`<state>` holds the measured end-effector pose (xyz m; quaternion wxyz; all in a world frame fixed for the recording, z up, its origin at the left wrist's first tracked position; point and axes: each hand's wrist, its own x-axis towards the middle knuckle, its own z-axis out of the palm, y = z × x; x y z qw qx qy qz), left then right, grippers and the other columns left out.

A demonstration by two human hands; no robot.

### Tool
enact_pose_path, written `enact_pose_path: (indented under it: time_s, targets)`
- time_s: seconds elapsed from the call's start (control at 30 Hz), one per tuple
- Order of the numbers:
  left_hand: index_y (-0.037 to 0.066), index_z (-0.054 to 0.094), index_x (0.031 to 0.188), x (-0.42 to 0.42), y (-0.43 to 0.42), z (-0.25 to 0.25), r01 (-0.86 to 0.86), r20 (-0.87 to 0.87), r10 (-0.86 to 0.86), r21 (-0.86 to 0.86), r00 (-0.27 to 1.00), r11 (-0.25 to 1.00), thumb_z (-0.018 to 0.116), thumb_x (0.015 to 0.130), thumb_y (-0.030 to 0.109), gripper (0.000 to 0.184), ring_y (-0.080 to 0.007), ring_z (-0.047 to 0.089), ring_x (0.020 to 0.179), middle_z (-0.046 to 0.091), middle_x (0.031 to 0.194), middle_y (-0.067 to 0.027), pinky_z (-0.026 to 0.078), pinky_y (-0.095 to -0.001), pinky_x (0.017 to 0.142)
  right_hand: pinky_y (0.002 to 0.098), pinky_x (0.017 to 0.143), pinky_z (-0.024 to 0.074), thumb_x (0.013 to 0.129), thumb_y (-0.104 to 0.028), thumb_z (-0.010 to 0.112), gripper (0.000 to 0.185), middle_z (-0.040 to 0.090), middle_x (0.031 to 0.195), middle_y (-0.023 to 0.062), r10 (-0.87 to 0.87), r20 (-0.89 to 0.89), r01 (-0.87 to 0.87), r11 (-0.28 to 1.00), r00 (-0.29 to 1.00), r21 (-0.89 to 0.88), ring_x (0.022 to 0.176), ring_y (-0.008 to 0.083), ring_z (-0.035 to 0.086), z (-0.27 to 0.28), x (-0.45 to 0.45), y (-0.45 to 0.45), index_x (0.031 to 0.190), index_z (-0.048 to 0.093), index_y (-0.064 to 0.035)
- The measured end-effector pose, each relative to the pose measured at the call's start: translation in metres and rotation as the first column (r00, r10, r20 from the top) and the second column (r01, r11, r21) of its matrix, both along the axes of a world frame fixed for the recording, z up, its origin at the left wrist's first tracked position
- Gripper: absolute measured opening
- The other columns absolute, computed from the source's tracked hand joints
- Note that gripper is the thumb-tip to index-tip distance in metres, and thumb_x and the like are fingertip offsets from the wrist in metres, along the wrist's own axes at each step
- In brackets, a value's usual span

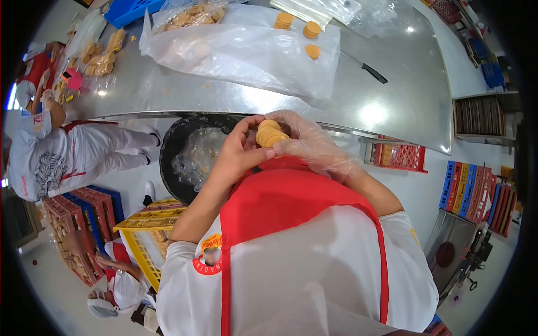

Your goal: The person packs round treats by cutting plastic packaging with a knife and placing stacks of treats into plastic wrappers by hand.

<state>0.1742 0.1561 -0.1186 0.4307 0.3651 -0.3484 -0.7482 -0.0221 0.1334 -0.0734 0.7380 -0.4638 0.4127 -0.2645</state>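
Note:
A short, slanting stack of round yellow biscuits (270, 133) is held in front of my chest, near the table edge. My bare left hand (245, 144) curls around its left side, thumb at the bottom. From the right, my right hand (305, 140), in a clear plastic glove, closes on the same stack with its fingers around it. Beyond my hands, a clear plastic sheet (246, 61) lies on the steel table (386, 50). On it stand two small biscuit stacks (284, 21) and a further biscuit pile (312, 52).
A black-handled knife (374, 73) lies right of the sheet. Below the table edge stands a black-lined bin (182, 159) with crumpled plastic. Bagged biscuits (193, 18) and a blue crate (131, 11) sit at the back. A co-worker (73, 151) stands left, near yellow crates (151, 215).

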Motion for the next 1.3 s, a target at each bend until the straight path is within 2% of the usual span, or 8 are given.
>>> enact_pose_path:
  time_s: [0.33, 0.43, 0.53, 0.6, 0.7, 0.9, 1.2, 1.3]
  targets:
    - [-0.004, 0.045, 0.126, -0.044, -0.023, 0.006, -0.078, -0.178, 0.101, 0.13, 0.979, 0.988, 0.065, 0.078, 0.001, 0.052, -0.0185, 0.06, 0.104, 0.055, 0.115, -0.0116, 0.051, -0.0295, 0.087, 0.0312, 0.096, 0.0435, 0.09, -0.038, 0.069, 0.067, 0.055, 0.118, 0.0099, -0.092, 0.143, 0.083, 0.995, 0.985, 0.062, 0.106, 0.0174, 0.053, -0.006, -0.043, -0.021, 0.139, 0.045, 0.0019]
    - [-0.003, 0.045, 0.125, -0.05, -0.035, 0.001, -0.103, -0.181, 0.125, 0.129, 0.975, 0.986, 0.066, 0.077, 0.0, 0.052, -0.0159, 0.059, 0.099, 0.053, 0.113, -0.0098, 0.051, -0.0263, 0.082, 0.0387, 0.1, 0.042, 0.095, -0.04, 0.061, 0.058, 0.055, 0.121, 0.0113, -0.287, -0.161, 0.221, 0.916, 0.944, -0.336, 0.111, 0.0246, 0.054, -0.027, -0.07, -0.039, 0.137, 0.048, -0.0015]
    - [-0.005, 0.044, 0.127, -0.061, -0.042, 0.004, -0.22, -0.097, 0.227, 0.071, 0.969, 0.973, 0.066, 0.077, 0.003, 0.055, -0.0185, 0.061, 0.099, 0.056, 0.115, -0.0123, 0.053, -0.0291, 0.086, 0.0436, 0.102, 0.0423, 0.097, -0.03, 0.056, 0.047, 0.057, 0.126, 0.0188, -0.642, -0.523, -0.021, 0.62, 0.561, -0.784, 0.115, 0.035, 0.055, -0.056, -0.135, -0.088, 0.134, 0.052, -0.0033]
    - [-0.006, 0.044, 0.127, -0.069, -0.046, 0.008, -0.313, -0.027, 0.313, 0.02, 0.949, 0.95, 0.067, 0.076, 0.005, 0.057, -0.0197, 0.062, 0.099, 0.057, 0.115, -0.0135, 0.053, -0.0303, 0.087, 0.0449, 0.101, 0.0439, 0.095, -0.022, 0.055, 0.043, 0.058, 0.126, 0.0223, -0.758, -0.612, -0.339, 0.527, 0.225, -0.779, 0.117, 0.0379, 0.054, -0.067, -0.175, -0.113, 0.133, 0.054, -0.0034]
    - [-0.006, 0.043, 0.127, -0.081, -0.051, 0.016, -0.411, 0.02, 0.411, -0.012, 0.911, 0.912, 0.067, 0.076, 0.003, 0.057, -0.0187, 0.061, 0.1, 0.055, 0.115, -0.0128, 0.052, -0.0298, 0.088, 0.0453, 0.098, 0.0465, 0.094, -0.018, 0.056, 0.039, 0.06, 0.123, 0.021, -0.711, -0.698, -0.446, 0.602, 0.079, -0.663, 0.115, 0.037, 0.055, -0.067, -0.208, -0.134, 0.131, 0.057, -0.0044]
    - [-0.006, 0.042, 0.125, -0.092, -0.053, 0.015, -0.526, 0.034, 0.526, -0.012, 0.85, 0.851, 0.066, 0.077, 0.001, 0.054, -0.0187, 0.061, 0.101, 0.053, 0.116, -0.0129, 0.051, -0.0311, 0.089, 0.0472, 0.09, 0.0488, 0.093, -0.014, 0.055, 0.029, 0.062, 0.11, 0.0187, -0.491, -0.865, -0.412, 0.772, 0.098, -0.485, 0.103, 0.0378, 0.06, -0.067, -0.221, -0.137, 0.12, 0.06, -0.0051]
    - [-0.006, 0.04, 0.126, -0.104, -0.057, 0.016, -0.639, 0.042, 0.643, -0.074, 0.765, 0.766, 0.065, 0.079, 0.002, 0.054, -0.0197, 0.061, 0.1, 0.055, 0.115, -0.0139, 0.053, -0.0313, 0.087, 0.0471, 0.087, 0.0488, 0.096, -0.012, 0.053, 0.028, 0.062, 0.111, 0.0221, -0.459, -0.644, -0.074, 0.777, 0.612, -0.625, 0.103, 0.0412, 0.061, -0.025, -0.18, -0.096, 0.122, 0.056, -0.0012]
    - [-0.006, 0.038, 0.126, -0.096, -0.063, 0.016, -0.626, 0.023, 0.627, -0.048, 0.778, 0.778, 0.066, 0.081, -0.002, 0.054, -0.0185, 0.061, 0.099, 0.05, 0.118, -0.014, 0.055, -0.0308, 0.081, 0.0444, 0.087, 0.0502, 0.096, -0.009, 0.054, 0.03, 0.062, 0.115, 0.0219, -0.227, -0.557, -0.229, 0.742, 0.799, -0.63, 0.104, 0.0408, 0.061, -0.003, -0.14, -0.075, 0.125, 0.055, -0.0022]
